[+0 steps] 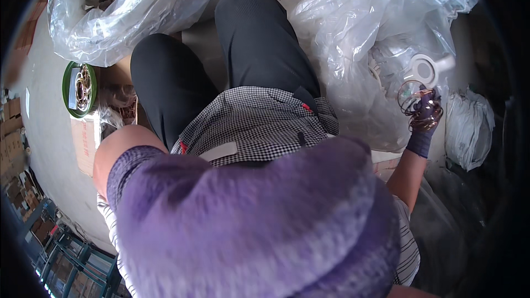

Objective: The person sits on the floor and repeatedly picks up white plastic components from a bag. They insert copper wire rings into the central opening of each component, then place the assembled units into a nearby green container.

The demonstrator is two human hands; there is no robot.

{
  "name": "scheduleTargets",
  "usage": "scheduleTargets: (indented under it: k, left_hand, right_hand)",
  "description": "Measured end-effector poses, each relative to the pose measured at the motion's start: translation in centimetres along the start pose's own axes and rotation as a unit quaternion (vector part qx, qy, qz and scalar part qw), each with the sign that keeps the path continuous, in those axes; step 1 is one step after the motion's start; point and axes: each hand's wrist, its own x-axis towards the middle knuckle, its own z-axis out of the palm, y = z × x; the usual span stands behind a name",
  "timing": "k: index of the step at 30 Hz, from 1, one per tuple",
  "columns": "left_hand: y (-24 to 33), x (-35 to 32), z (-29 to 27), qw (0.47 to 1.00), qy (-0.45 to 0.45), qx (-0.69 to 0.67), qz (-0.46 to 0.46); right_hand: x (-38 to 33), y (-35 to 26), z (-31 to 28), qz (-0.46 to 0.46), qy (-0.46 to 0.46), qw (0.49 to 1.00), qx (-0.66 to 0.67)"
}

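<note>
My right hand (422, 118), in a purple glove, is stretched out to the right and is shut on a bundle of thin copper-coloured wire rings (414, 102). Just above it a white round plastic part (426, 69) lies among clear plastic bags (359, 38). My left hand (248, 226), also in a purple glove, is raised very close to the camera and fills the lower middle as a blur. Its fingers do not show, and nothing is seen in it. My knees in black trousers (254, 38) and a checked garment (259, 121) lie between the two hands.
At the left edge, a green bowl (79, 88) holds more wire rings. A clear bag of grey parts (110, 0) lies at top left, above a cardboard box (85, 143). A grey sack (469, 127) sits at right. Blue racks (61, 259) stand at lower left.
</note>
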Motion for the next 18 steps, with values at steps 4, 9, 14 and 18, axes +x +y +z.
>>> scheduleTargets:
  k: [4, 9, 14, 18]
  left_hand:
    - [-0.1, 1.7, -0.2, 0.998, -0.051, 0.021, -0.01]
    - [-0.2, 2.7, -0.6, 0.996, -0.073, 0.043, -0.038]
    - [-0.5, 2.7, -1.0, 0.992, -0.071, 0.054, -0.09]
    - [-3.4, 2.2, -2.0, 0.98, -0.052, 0.035, -0.188]
  right_hand:
    - [-2.4, 1.0, 2.1, -0.042, 0.089, 0.995, 0.011]
    - [-3.1, -6.6, 11.4, -0.081, 0.055, 0.985, 0.143]
    - [-3.6, -14.5, 19.7, -0.079, -0.205, 0.919, 0.327]
    - [-3.4, -12.7, 28.2, -0.052, -0.372, 0.825, 0.422]
